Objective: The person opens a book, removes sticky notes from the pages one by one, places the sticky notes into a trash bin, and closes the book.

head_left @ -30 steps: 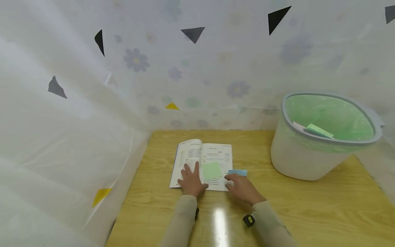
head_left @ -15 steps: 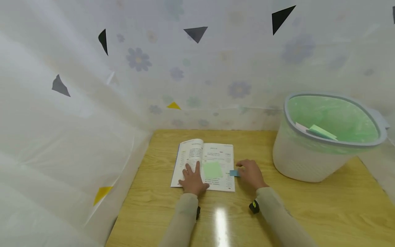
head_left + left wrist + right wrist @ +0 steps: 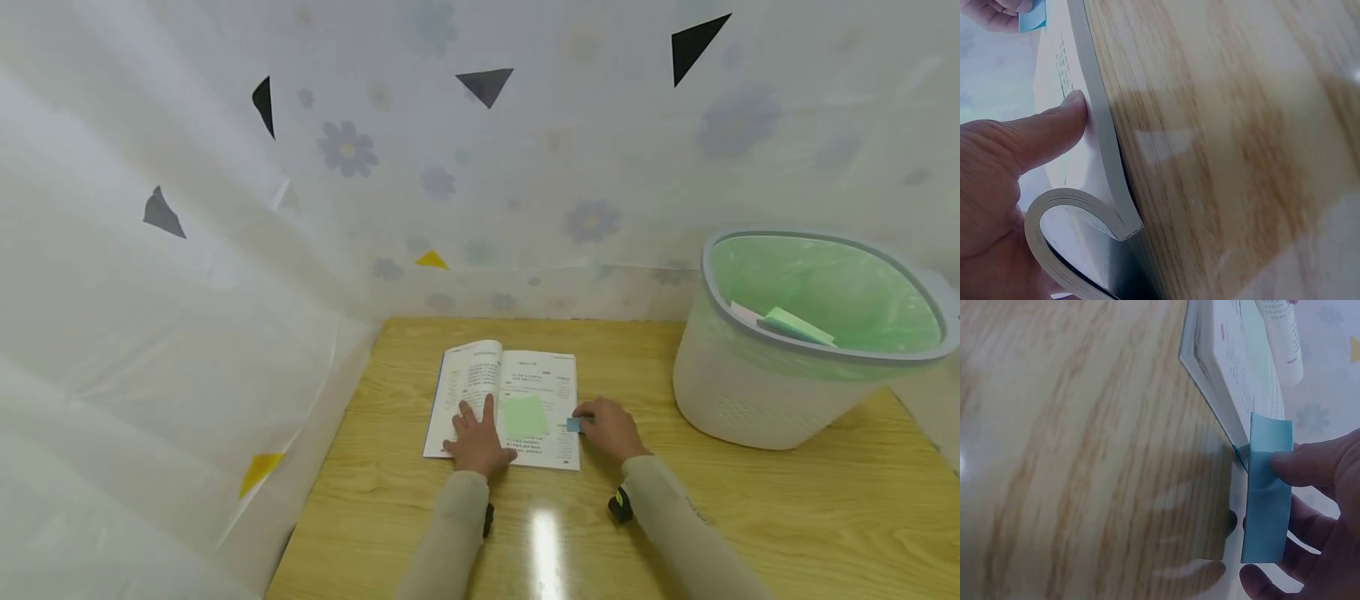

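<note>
An open book with printed text lies on the table, a light green sticky note on its right page. My left hand rests spread over the lower part of the left page and the fold. Its thumb presses near the book's lower edge in the left wrist view. At the book's right edge my right hand pinches a blue paper strip between thumb and fingers. The strip's far end overlaps the right page's edge in the head view.
To the right stands a white bin with a green liner and a few pieces of paper inside. A wooden table runs beneath everything. Translucent flower-patterned sheeting hangs behind and at the left.
My right hand has moved from over the right page's edge to the right and now pinches the blue strip. The left hand stays on the book. The head view has shifted slightly.
</note>
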The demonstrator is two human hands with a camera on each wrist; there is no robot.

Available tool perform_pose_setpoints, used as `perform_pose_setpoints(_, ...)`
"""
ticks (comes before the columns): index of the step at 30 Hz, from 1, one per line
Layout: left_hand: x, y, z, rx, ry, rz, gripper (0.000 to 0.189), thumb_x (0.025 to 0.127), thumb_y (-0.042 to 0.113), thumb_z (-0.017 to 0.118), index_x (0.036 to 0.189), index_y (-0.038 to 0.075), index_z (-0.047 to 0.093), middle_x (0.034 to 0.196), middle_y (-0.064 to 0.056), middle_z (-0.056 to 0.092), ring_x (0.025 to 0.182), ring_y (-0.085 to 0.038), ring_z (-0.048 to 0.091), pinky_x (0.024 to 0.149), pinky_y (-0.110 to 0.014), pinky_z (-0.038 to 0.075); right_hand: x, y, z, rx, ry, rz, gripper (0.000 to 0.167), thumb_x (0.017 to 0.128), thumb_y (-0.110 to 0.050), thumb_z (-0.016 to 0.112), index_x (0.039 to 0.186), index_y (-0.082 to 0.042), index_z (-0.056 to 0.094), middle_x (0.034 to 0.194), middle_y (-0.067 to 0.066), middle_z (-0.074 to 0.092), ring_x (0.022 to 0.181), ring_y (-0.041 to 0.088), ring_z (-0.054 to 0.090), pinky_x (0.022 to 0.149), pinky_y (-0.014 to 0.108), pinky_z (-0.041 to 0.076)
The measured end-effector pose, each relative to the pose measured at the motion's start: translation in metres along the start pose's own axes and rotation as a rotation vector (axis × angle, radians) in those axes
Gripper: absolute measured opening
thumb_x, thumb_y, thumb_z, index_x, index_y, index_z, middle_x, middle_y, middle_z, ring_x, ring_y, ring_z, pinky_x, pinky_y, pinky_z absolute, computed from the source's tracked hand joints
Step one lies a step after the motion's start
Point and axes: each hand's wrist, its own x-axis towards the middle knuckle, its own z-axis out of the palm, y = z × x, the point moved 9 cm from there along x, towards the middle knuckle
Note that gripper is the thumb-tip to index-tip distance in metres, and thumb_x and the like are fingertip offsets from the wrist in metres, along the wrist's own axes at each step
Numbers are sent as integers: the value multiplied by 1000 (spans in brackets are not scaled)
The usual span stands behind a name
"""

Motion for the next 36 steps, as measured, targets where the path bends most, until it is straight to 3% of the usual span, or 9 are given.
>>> perform_pose_setpoints(12,-3,4,-4,-2,-17,4,108,71,44,87,158,28,25,163,-26,19,146,-47,29,100,-77,36,3,0,-1,5,-9,-9,22,92,-8,60,106,-7,76,116,17,73,113,37,65,97,54,50)
perform_pose_setpoints(22,-1,3,-1,-10,-23,-4,109,71,44,87,158,29,23,163,-25,17,147,-46,27,100,-77,34,3,1,1,-52,7,-5,18,86,-7,68,101,-9,77,101,12,70,94,28,63,86,50,51)
perform_pose_setpoints(30,0,1,0,-12,-17,-11,109,70,45,87,158,29,24,163,-25,17,147,-47,27,100,-78,34,3,1,1,-62,-8,21,22,86,-9,69,106,-4,74,107,15,73,98,30,65,90,51,51)
perform_pose_setpoints(36,-1,-1,-1,-5,-20,-9,109,71,45,87,158,28,24,163,-25,17,147,-47,27,100,-77,34,5,4,4,-69,-14,34,18,87,-12,68,103,-4,73,102,12,73,94,27,63,87,50,50)
